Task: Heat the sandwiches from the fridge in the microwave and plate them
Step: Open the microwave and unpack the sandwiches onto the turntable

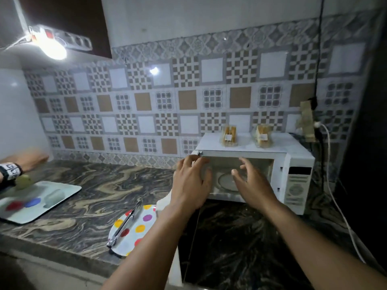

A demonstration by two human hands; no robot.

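Two sandwiches in clear packs, one on the left (228,136) and one on the right (262,136), stand on top of the white microwave (297,164). Its dark-glass door (226,248) is swung wide open toward me. Inside, the glass turntable (225,181) shows with nothing on it. My left hand (191,183) and my right hand (252,183) are held in front of the open cavity, fingers spread, holding nothing. A white plate with coloured dots (136,227) lies on the counter to the left of the door, with metal tongs (125,223) resting across it.
Another person's hand with a wrist strap (12,170) is at the far left over a tray (41,201) with blurred items. The marbled counter (94,185) runs along a tiled wall. A white cable (339,208) hangs right of the microwave.
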